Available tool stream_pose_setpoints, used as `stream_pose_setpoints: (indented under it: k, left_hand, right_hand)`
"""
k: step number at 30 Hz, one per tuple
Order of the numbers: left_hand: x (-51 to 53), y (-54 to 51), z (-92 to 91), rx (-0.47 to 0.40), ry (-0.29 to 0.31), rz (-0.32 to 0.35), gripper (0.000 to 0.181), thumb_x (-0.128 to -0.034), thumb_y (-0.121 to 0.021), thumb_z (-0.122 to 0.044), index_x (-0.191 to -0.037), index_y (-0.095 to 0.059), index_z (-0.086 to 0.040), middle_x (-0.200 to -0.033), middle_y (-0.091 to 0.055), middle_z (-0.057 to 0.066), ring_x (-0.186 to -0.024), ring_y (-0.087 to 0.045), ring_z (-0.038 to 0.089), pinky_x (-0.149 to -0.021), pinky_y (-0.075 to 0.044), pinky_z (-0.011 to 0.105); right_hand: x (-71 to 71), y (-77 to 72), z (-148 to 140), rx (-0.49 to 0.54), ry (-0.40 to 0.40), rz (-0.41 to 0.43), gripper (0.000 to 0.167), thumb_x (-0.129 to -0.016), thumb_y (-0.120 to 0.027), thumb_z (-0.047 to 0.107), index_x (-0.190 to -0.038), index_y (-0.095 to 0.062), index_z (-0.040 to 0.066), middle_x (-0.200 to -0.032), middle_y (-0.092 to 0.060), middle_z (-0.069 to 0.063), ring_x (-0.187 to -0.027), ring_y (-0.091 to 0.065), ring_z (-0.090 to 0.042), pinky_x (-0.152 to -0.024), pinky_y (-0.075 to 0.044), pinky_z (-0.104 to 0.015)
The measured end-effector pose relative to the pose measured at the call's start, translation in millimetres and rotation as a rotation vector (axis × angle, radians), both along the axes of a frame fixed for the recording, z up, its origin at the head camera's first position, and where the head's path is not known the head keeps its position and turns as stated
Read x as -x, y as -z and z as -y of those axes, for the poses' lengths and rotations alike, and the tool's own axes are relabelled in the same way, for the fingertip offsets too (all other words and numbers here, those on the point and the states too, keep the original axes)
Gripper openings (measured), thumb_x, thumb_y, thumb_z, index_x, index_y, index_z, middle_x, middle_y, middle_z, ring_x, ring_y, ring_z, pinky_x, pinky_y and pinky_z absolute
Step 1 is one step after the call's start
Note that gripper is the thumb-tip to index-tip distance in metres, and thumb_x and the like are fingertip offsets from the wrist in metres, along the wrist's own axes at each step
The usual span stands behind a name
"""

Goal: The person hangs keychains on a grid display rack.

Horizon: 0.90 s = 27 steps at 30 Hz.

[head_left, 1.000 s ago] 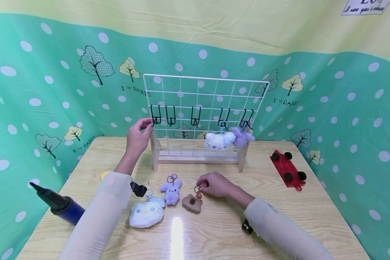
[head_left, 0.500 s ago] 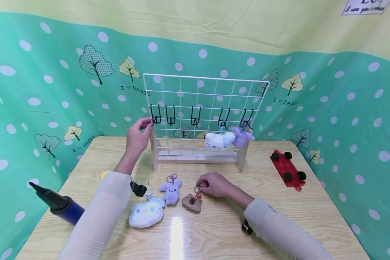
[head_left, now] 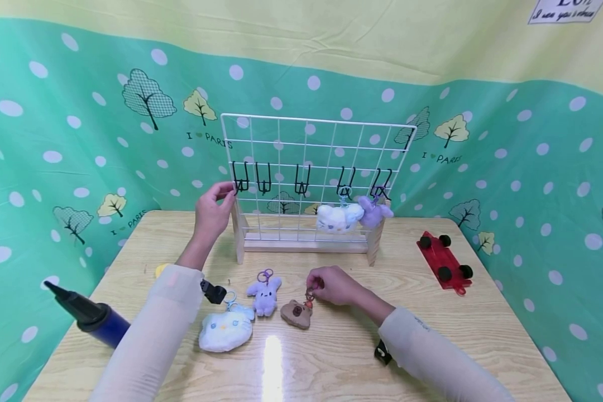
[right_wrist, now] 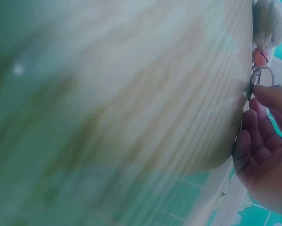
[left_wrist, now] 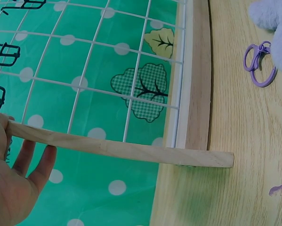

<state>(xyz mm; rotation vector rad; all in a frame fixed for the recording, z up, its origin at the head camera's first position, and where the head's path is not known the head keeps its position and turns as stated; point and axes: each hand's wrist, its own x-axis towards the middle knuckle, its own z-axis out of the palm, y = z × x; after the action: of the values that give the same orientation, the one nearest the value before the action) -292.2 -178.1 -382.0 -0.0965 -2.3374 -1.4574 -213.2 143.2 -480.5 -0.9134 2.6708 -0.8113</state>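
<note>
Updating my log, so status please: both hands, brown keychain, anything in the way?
Left hand gripping rack by its wooden post. Right hand pinching brown plush keychain by its metal fittings. Purple plush lying beside it, apart, not visibly blocking.

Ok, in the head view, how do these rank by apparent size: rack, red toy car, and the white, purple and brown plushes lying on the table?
1. Rack, clearly largest.
2. Red toy car and white plush: unsure; the plush is nearer the camera.
3. Purple plush and brown plush: too alike to rank.
</note>
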Motion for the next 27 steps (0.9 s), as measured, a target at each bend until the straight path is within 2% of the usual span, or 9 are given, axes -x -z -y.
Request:
stream_pose_setpoints:
  k: [4, 10, 15, 21, 27]
  left_hand:
    - [0.1, 0.0, 0.1, 0.0, -0.003, -0.002, 0.03, -0.1033, -0.059, -0.022, -0.13, -0.066, -0.01, -0.127, -0.069, 0.013, -0.121, -0.062, 0.029, -0.092, -0.059, 0.039]
    - [0.4, 0.9, -0.1, 0.002, -0.001, 0.008, 0.03, -0.1037, -0.058, -0.023, -0.13, -0.065, -0.011, -0.128, -0.069, 0.012, -0.121, -0.062, 0.028, -0.093, -0.058, 0.04]
    - [0.7, 1.3, 0.0, 0.002, -0.001, 0.01, 0.03, -0.1039, -0.058, -0.023, -0.13, -0.065, -0.01, -0.128, -0.069, 0.013, -0.121, -0.062, 0.029, -0.094, -0.058, 0.042]
    - [1.2, 1.2, 0.1, 0.003, 0.002, 0.013, 0.03, -0.104, -0.058, -0.023, -0.131, -0.065, -0.011, -0.129, -0.069, 0.012, -0.122, -0.062, 0.028, -0.094, -0.059, 0.042]
    - [1.3, 1.1, 0.4, 0.007, 0.001, 0.011, 0.03, -0.104, -0.058, -0.023, -0.13, -0.065, -0.011, -0.128, -0.069, 0.012, -0.122, -0.062, 0.029, -0.094, -0.059, 0.043]
  right_hand:
    - [0.3, -0.5, -2.7, 0.02, -0.014, 0.005, 0.003, -0.088, -0.071, 0.008, -0.09, -0.07, 0.008, -0.079, -0.066, 0.007, -0.074, -0.057, 0.0, -0.069, -0.052, -0.018]
    - [0.3, 1.8, -5.8, 0.032, -0.028, -0.02, 0.005, -0.087, -0.073, 0.007, -0.091, -0.069, 0.009, -0.077, -0.063, 0.009, -0.072, -0.055, 0.001, -0.067, -0.051, -0.018]
    - [-0.9, -1.4, -5.9, 0.026, -0.012, 0.031, 0.009, -0.09, -0.073, 0.007, -0.096, -0.072, 0.014, -0.078, -0.063, 0.01, -0.071, -0.054, 0.0, -0.068, -0.049, -0.019]
    - [-1.6, -6.1, -8.5, 0.028, -0.033, 0.046, 0.01, -0.092, -0.07, 0.008, -0.097, -0.074, 0.016, -0.074, -0.061, 0.011, -0.067, -0.051, -0.001, -0.065, -0.047, -0.019]
    - [-1.9, -7.8, -11.3, 0.042, 0.0, 0.083, 0.014, -0.094, -0.066, 0.009, -0.103, -0.074, 0.017, -0.079, -0.067, 0.012, -0.068, -0.057, -0.001, -0.064, -0.051, -0.02]
